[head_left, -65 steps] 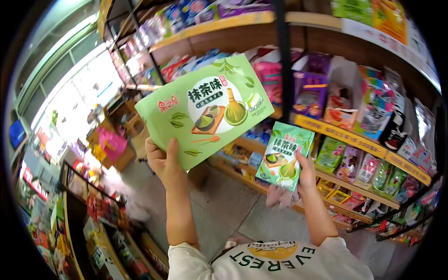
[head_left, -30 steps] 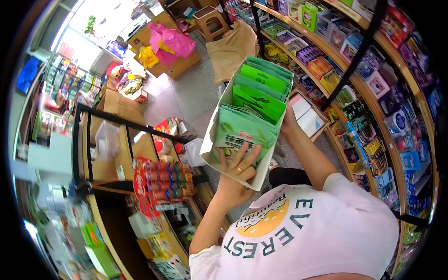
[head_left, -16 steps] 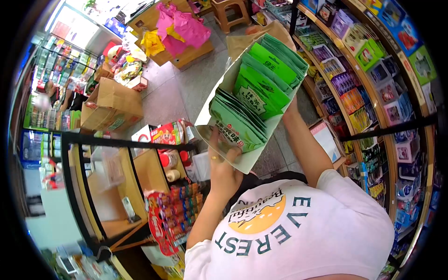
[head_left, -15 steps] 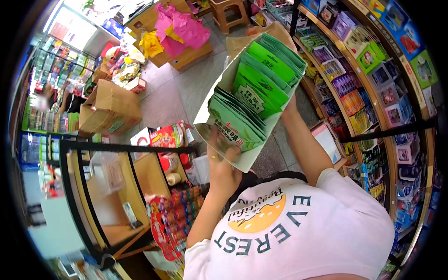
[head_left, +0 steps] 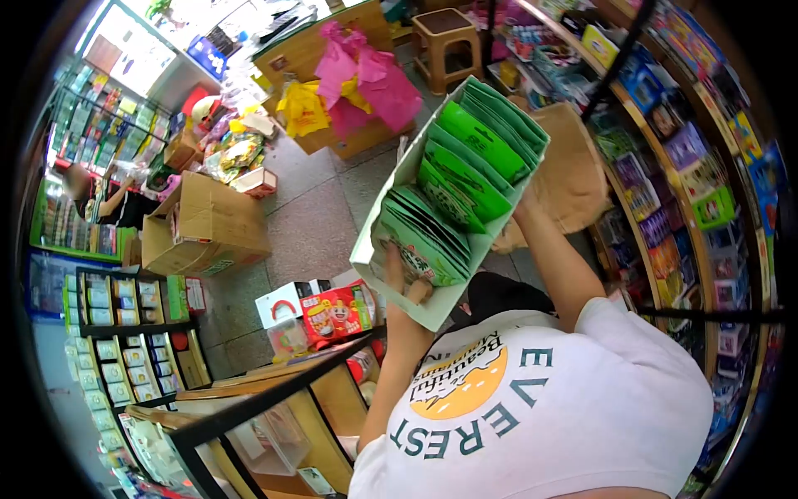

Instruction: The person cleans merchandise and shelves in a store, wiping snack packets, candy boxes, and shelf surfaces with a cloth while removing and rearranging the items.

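A white open-topped box [head_left: 397, 293] is held tilted in front of my chest. Packed inside stand rows of green packets [head_left: 453, 187], lighter green ones at the near end and brighter ones further in. My left hand [head_left: 407, 287] grips the box's near end, its fingers reaching over the rim onto the light green packets. On the far right side my right hand [head_left: 524, 208] supports the box; its fingers are hidden behind the wall.
Stocked shelves [head_left: 665, 208] run along the right. A black-framed rack [head_left: 274, 399] stands close at lower left. Cardboard cartons [head_left: 224, 229], a red package [head_left: 339, 309], a stool [head_left: 449, 46] and a desk with pink bags [head_left: 378, 79] lie ahead. Another person [head_left: 125, 200] is at far left.
My view has shifted, so the rack at left sits lower and the desk and shelves lie further right. Both hands keep hold of the box, which appears slightly lower.
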The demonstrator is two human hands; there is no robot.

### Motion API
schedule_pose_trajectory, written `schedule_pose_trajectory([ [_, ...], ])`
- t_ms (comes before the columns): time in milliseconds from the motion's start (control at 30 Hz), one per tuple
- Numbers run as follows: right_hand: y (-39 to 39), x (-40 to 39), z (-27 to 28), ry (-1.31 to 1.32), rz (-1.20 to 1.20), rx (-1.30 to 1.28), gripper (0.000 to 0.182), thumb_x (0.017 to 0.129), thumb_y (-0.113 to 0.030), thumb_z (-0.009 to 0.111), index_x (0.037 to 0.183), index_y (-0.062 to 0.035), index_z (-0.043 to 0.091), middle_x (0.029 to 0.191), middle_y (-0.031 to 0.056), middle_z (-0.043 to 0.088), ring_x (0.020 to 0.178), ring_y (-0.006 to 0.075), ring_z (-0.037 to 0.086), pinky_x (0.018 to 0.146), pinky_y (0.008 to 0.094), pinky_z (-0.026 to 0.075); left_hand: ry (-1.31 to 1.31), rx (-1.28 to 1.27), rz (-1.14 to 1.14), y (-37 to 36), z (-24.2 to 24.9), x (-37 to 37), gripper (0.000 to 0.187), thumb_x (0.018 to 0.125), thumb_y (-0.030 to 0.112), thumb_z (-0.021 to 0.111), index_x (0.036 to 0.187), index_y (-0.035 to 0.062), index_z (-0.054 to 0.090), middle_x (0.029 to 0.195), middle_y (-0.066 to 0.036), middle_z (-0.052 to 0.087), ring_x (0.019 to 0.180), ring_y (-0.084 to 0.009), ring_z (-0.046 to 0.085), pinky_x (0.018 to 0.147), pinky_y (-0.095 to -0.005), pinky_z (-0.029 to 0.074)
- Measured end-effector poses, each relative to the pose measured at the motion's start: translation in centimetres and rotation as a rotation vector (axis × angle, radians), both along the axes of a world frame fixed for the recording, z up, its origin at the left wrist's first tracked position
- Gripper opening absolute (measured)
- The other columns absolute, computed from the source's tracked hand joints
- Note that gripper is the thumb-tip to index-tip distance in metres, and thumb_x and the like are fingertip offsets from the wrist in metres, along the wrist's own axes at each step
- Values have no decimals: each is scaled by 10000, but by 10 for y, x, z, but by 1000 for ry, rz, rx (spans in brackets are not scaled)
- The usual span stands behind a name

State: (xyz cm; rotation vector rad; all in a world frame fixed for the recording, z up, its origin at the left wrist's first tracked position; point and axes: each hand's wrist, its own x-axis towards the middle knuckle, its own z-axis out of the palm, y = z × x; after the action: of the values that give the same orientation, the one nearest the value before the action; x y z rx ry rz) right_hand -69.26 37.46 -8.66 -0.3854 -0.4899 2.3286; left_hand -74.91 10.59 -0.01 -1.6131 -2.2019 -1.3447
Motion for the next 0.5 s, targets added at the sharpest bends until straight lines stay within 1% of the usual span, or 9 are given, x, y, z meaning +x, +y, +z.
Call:
schedule_pose_trajectory([
  [100,11,-71,-9,53,37,123,280,848,-175,423,1061,-19,519,1019,80,568,889,183,549,783,329,458,-40,7,63,0,-15,-52,220,627,-93,603,676,39,433,1340,-273,218,1162,-431,364,883,-406,395],
  [200,24,-146,-4,-62,345,120,268,859,-165,421,1055,-12,520,1002,95,572,844,171,563,759,317,466,-124,27,100,6,-26,-108,187,640,-95,594,711,31,476,1361,-259,176,1179,-424,347,884,-410,398],
  [267,27,-201,-2,-95,391,105,269,848,-161,428,1046,-8,527,971,101,579,821,172,567,744,314,470,-115,37,143,12,-29,-146,172,656,-96,587,751,22,506,1369,-247,164,1168,-424,361,887,-390,400],
  [333,35,-259,-13,-153,477,70,256,839,-161,431,1018,-11,536,939,92,586,820,167,569,742,312,471,-160,18,225,15,-26,-185,151,655,-87,606,733,10,522,1369,-238,183,1129,-402,420,872,-360,411],
  [367,44,-292,-34,-210,473,97,244,832,-165,428,983,-3,531,914,113,581,815,208,583,737,349,480,-211,-19,300,16,-23,-205,141,653,-75,619,698,3,511,1361,-242,204,1111,-381,445,864,-360,415],
  [400,46,-317,-27,-197,500,85,244,832,-165,428,983,-3,531,914,113,581,815,208,583,737,349,480,-222,-27,349,21,-13,-225,149,655,-64,631,658,-7,493,1348,-244,237,1075,-329,483,837,-342,423],
  [433,46,-337,-18,-174,620,35,246,827,-162,426,989,1,515,907,128,576,811,235,588,734,372,483,-234,-35,397,26,-3,-245,176,657,-54,643,618,-17,476,1335,-246,270,1038,-277,521,810,-324,431],
  [467,48,-358,-9,-146,730,-2,250,823,-159,423,995,4,499,900,142,571,808,262,593,731,395,485,-359,89,426,22,-23,-266,228,687,-44,630,570,-10,437,1335,-242,276,1021,-226,524,803,-292,429],
  [500,48,-385,-10,-118,733,10,286,811,-162,435,1034,14,469,880,167,568,790,302,596,722,429,486,-311,66,444,22,-21,-284,122,696,-51,619,680,-12,504,1334,-227,287,1012,-213,524,814,-286,425],
])
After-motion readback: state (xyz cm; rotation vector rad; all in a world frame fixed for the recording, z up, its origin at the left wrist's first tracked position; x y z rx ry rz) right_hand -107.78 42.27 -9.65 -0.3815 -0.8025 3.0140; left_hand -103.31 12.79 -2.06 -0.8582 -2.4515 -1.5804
